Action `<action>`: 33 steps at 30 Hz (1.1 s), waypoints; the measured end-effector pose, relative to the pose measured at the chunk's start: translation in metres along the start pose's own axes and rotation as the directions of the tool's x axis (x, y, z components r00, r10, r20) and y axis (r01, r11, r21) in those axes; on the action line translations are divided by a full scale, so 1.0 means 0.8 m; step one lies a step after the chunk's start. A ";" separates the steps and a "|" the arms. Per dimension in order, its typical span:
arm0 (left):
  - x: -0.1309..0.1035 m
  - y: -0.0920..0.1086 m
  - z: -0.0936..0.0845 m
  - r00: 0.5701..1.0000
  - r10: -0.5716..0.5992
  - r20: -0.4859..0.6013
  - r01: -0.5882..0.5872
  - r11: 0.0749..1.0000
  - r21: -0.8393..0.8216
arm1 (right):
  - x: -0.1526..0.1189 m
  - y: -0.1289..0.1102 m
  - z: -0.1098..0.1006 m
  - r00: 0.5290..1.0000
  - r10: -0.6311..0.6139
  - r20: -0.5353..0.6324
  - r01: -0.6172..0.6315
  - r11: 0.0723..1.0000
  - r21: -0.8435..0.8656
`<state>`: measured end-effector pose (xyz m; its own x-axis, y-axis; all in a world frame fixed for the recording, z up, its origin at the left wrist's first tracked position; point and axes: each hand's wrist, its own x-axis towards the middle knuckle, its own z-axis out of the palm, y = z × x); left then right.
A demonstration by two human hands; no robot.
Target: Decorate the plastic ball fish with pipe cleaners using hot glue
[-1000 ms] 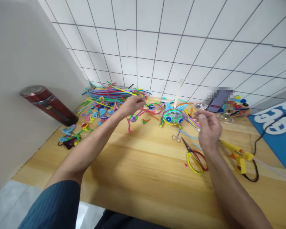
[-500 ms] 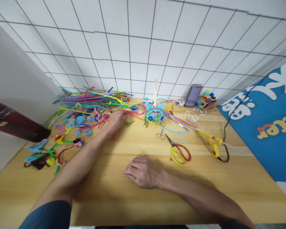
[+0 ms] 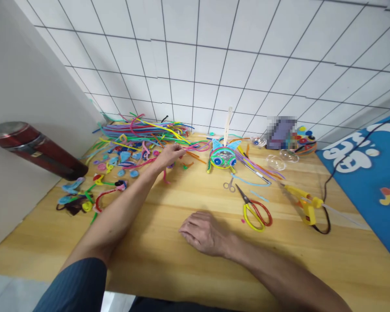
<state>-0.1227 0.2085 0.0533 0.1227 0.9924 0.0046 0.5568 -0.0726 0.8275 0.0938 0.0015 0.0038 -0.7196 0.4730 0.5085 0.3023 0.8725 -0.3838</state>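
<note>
My left hand (image 3: 170,156) reaches to the near side of the craft pile, its fingers closed on a pink pipe cleaner (image 3: 139,164). Pink-red lengths stick out on both sides of that hand. My right hand (image 3: 203,233) lies on the wooden table in a loose fist, with nothing showing in it. To the right of my left hand stands a round fish-like craft figure (image 3: 223,159) with blue eyes, light-blue fins and a pale stick rising behind it. Scissors with yellow and red handles (image 3: 257,215) lie beyond my right hand, near small grey scissors (image 3: 229,185).
A bundle of coloured pipe cleaners (image 3: 143,130) lies along the tiled wall. A dark red flask (image 3: 39,149) stands at the left, behind bent pipe-cleaner pieces (image 3: 87,197). At the right are a yellow glue gun (image 3: 307,206) with its cord, clear plastic domes (image 3: 275,163) and a pixelated upright object (image 3: 281,133).
My left hand has lifted slightly and shifted, with pink pipe cleaner now trailing from its fingers. My right hand stays resting on the table. The view has turned left.
</note>
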 end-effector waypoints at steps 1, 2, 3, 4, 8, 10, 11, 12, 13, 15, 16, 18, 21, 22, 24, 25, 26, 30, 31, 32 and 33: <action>-0.001 0.001 -0.004 1.000 -0.003 0.019 0.003 0.999 -0.040 | 0.001 0.000 -0.001 1.000 -0.003 -0.009 0.003 1.000 0.004; -0.002 0.002 -0.008 0.999 -0.006 0.043 0.009 0.997 -0.077 | 0.001 0.001 -0.002 1.000 -0.008 -0.021 0.008 1.000 0.009; -0.003 0.002 -0.012 0.997 -0.010 0.072 0.017 0.994 -0.109 | 0.002 0.001 -0.002 0.999 -0.012 -0.032 0.012 1.000 0.013; -0.003 0.002 -0.015 0.995 -0.014 0.102 0.028 0.990 -0.138 | 0.003 0.002 -0.003 0.999 -0.016 -0.038 0.016 1.000 0.016; 0.001 -0.001 -0.022 0.990 -0.034 0.133 0.067 0.967 -0.246 | 0.003 0.003 -0.003 0.999 -0.008 -0.032 0.009 1.000 0.022; 0.005 -0.003 -0.018 0.995 -0.034 0.099 0.062 0.950 -0.305 | 0.003 0.003 -0.002 1.000 -0.004 -0.022 0.005 1.000 0.025; 0.006 -0.005 -0.014 0.996 -0.025 0.081 0.050 0.944 -0.327 | 0.003 0.004 -0.002 1.000 -0.004 -0.018 0.004 1.000 0.027; 0.007 -0.006 -0.009 0.997 -0.005 0.071 0.029 0.941 -0.338 | 0.003 0.004 -0.002 1.000 -0.004 -0.015 0.004 1.000 0.027; 0.007 -0.007 -0.004 0.997 0.025 0.073 0.001 0.942 -0.335 | 0.003 0.004 -0.002 1.000 -0.002 -0.013 0.003 1.000 0.026; 0.007 -0.006 0.006 0.989 0.104 0.102 -0.070 0.954 -0.292 | 0.003 0.004 -0.003 1.000 0.001 -0.018 0.000 1.000 0.026; 0.006 -0.005 0.010 0.983 0.138 0.121 -0.102 0.960 -0.259 | 0.003 0.004 -0.004 1.000 0.002 -0.021 -0.002 1.000 0.027; 0.003 0.001 0.013 0.977 0.162 0.136 -0.132 0.969 -0.209 | 0.004 0.005 -0.004 1.000 0.005 -0.027 -0.004 0.999 0.033; -0.002 0.018 0.001 0.984 0.168 0.057 -0.145 0.946 -0.290 | 0.004 0.007 -0.004 1.000 0.010 -0.021 -0.009 0.999 0.051; -0.005 0.025 -0.007 0.983 0.183 0.007 -0.168 0.919 -0.356 | 0.004 0.007 -0.003 1.000 0.013 -0.017 -0.012 0.998 0.058; -0.010 0.041 -0.027 0.975 0.180 -0.128 -0.220 0.853 -0.474 | 0.004 0.008 -0.002 1.000 0.018 -0.021 -0.016 0.997 0.072; -0.014 0.050 -0.036 0.968 0.183 -0.173 -0.247 0.827 -0.505 | 0.004 0.009 -0.001 1.000 0.021 -0.021 -0.019 0.997 0.076; -0.018 0.058 -0.045 0.961 0.196 -0.197 -0.271 0.819 -0.506 | 0.005 0.009 -0.001 0.999 0.024 -0.021 -0.023 0.997 0.077; -0.035 0.080 -0.046 0.962 0.272 -0.001 -0.271 0.959 -0.078 | 0.006 0.009 -0.003 1.000 0.030 -0.004 -0.030 0.998 0.062; -0.040 0.082 -0.037 0.963 0.258 0.074 -0.266 0.952 0.148 | 0.006 0.009 -0.003 1.000 0.027 -0.007 -0.026 0.998 0.062; -0.044 0.082 -0.025 0.967 0.216 0.134 -0.251 0.889 0.383 | 0.005 0.009 -0.004 1.000 0.025 -0.009 -0.024 0.998 0.065; -0.047 0.080 -0.011 0.971 0.153 0.184 -0.232 0.789 0.569 | 0.005 0.009 -0.004 1.000 0.026 -0.012 -0.025 0.997 0.069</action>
<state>-0.0987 0.1670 0.1112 0.3555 0.9342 0.0281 0.8781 -0.3442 0.3325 0.0953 0.0097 0.0054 -0.7042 0.4965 0.5076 0.2760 0.8500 -0.4486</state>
